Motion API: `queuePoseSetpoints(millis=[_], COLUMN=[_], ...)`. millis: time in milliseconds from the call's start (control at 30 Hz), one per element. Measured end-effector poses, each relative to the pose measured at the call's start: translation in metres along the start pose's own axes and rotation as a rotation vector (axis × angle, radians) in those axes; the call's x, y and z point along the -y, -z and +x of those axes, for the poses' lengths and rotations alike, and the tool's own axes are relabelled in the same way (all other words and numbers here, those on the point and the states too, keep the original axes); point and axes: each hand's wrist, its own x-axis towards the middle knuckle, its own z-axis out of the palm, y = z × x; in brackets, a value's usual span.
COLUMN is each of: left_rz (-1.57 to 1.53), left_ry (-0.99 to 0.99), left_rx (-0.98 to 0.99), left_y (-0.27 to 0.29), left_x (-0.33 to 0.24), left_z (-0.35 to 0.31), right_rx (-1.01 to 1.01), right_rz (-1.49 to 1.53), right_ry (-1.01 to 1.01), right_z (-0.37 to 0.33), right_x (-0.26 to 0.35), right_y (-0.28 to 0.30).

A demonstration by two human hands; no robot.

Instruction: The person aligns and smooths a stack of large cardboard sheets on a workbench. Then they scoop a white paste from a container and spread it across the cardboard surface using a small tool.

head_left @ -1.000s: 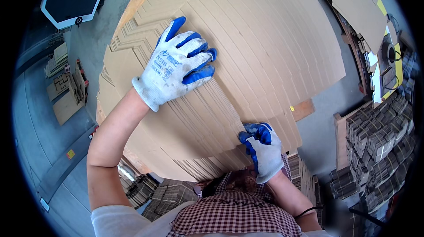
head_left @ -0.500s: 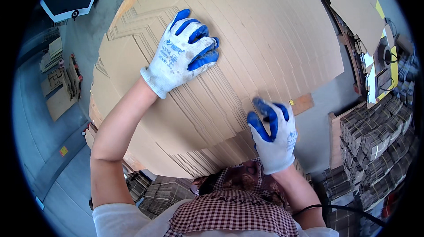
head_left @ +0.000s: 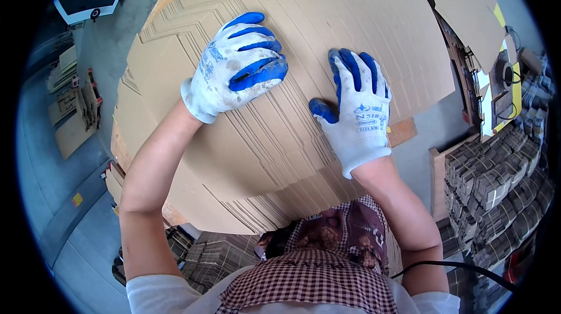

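A broad stack of brown cardboard sheets (head_left: 409,51), fanned so that their edges step across like shingles, spreads out in front of me. My left hand (head_left: 234,71), in a white glove with blue-coated fingers, rests on the left part of the sheets. Its fingers are somewhat bent, and no held sheet shows in them. To its right, my right hand (head_left: 359,103), gloved the same way, lies over the fanned edges with fingers stretched forward and thumb out to the side. What lies under the palms is hidden.
Bundles of strapped cardboard pieces (head_left: 497,179) are piled at the right. More bundles (head_left: 216,258) stand low near my left side. Flat cardboard pieces (head_left: 76,127) lie on the floor at far left. A black cable (head_left: 461,265) crosses by my right arm.
My right hand has moved forward from the near edge onto the sheets, its fingers straightening. My left hand has turned slightly and shifted a little left, staying on the cardboard.
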Motion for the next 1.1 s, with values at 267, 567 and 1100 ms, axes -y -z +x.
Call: queuePoseSetpoints(millis=[267,567,1100], left_rz=[-0.002,0.024,0.180], left_ry=[-0.032,-0.062,0.117], left_rx=[-0.042,0.247,0.386], left_y=[-0.004,0.001,-0.010], left_x=[0.001,-0.046,-0.079], left_z=[-0.001,-0.011,-0.034], right_rx=[0.113,0.258,0.283], right_rz=[-0.147,-0.310,-0.297], right_ry=[0.014,-0.022,-0.009], right_z=[0.018,0.033,0.033], right_x=[0.013,0.025,0.024], right_y=[0.014,0.017,0.017])
